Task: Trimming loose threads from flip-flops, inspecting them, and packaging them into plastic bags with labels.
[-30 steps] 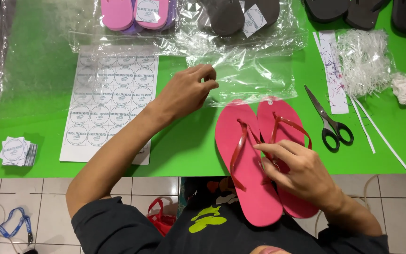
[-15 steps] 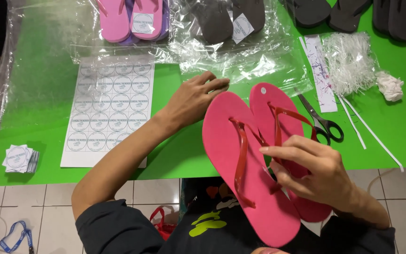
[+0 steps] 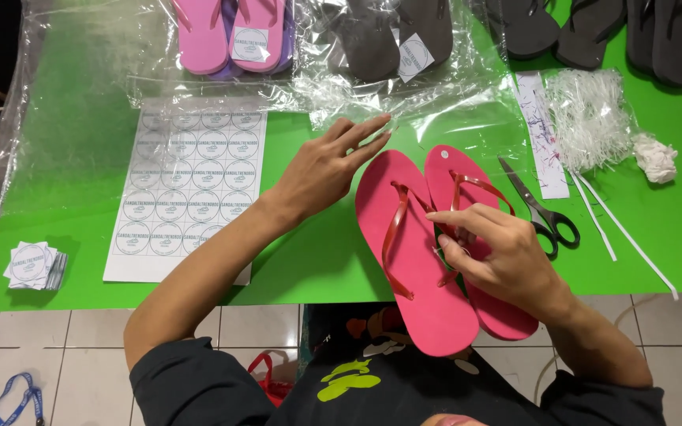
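While right hand [image 3: 499, 256] pinches straps, pink flip-flops [image 3: 412, 252] lie paired, red-strapped.

Small packing or labelling workstation for footwear, likely a home or small-shop setup. Landmark: green table [image 3: 317, 260], standing on a pale tiled floor [image 3: 65, 355]. On the table's far edge: pink flip-flops [image 3: 230, 35] and grey flip-flops [image 3: 396, 35] already in clear plastic bags, loose dark flip-flops [image 3: 593, 31] at the far right. Left half of the table: sheet of round stickers [image 3: 187, 189]; near-left corner: stack of cut stickers [image 3: 33, 264]. Right half: scissors [image 3: 542, 209], bundle of clear plastic ties [image 3: 593, 118].
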